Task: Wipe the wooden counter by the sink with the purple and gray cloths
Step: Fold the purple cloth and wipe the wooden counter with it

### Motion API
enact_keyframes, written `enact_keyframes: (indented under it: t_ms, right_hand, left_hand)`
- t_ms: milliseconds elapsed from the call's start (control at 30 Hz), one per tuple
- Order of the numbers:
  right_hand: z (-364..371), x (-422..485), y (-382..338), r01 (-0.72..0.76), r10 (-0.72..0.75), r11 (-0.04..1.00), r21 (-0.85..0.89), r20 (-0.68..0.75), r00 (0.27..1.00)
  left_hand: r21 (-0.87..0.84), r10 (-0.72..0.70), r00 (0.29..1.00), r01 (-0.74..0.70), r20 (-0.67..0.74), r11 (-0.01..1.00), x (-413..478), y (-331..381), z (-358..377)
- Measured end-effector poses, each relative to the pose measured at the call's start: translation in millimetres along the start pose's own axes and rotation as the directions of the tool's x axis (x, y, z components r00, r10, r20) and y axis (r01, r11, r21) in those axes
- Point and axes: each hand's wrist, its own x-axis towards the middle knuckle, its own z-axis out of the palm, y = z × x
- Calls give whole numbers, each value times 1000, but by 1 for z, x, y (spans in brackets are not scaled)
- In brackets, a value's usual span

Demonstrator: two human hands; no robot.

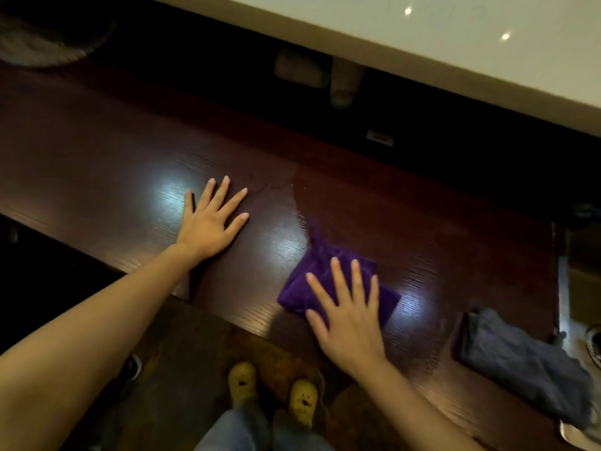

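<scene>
A dark wooden counter (pixel 123 151) runs across the view. A crumpled purple cloth (pixel 317 271) lies on it near the front edge. My right hand (pixel 346 315) presses flat on the cloth's near part, fingers spread. My left hand (pixel 209 219) rests flat on the bare wood to the left, fingers apart, holding nothing. A gray cloth (pixel 520 359) lies at the counter's right end, partly over the metal sink rim (pixel 564 288). A damp, duller patch of wood stretches behind the purple cloth.
The sink (pixel 585 340) sits at the far right. A white upper surface (pixel 455 37) overhangs the dark back wall, with small items in shadow beneath. Below the counter edge I see the floor and my yellow slippers (pixel 242 382).
</scene>
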Motion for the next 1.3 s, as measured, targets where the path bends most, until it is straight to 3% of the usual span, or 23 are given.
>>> enact_keyframes:
  t_ms: [167,433,600,767,933,1100,1300]
  right_hand:
    - [-1,66,-33,129,-131,990,48,30,991]
    - [-13,263,-23,-72,72,996,47,-4,997]
    - [-17,322,-33,-172,171,983,64,30,985]
    - [-10,279,-54,-119,123,989,82,-36,992]
    - [2,180,-93,-114,119,990,86,-62,991]
    - [16,83,-146,-49,50,998,47,-23,998]
    - [11,110,-141,49,-49,998,45,-7,999]
  left_hand:
    - [19,-6,1000,5,27,1000,0,-26,-9]
    - [27,27,999,-27,-21,999,-2,-27,-5]
    - [45,29,998,-26,-47,999,1,-29,-1]
    - [25,33,999,-33,-12,999,1,-28,-5]
    - [9,134,991,-134,6,991,-12,-56,-11]
    - [13,59,998,-58,-33,998,-45,-95,-11]
    - [23,49,998,-48,-39,999,-52,-100,-12]
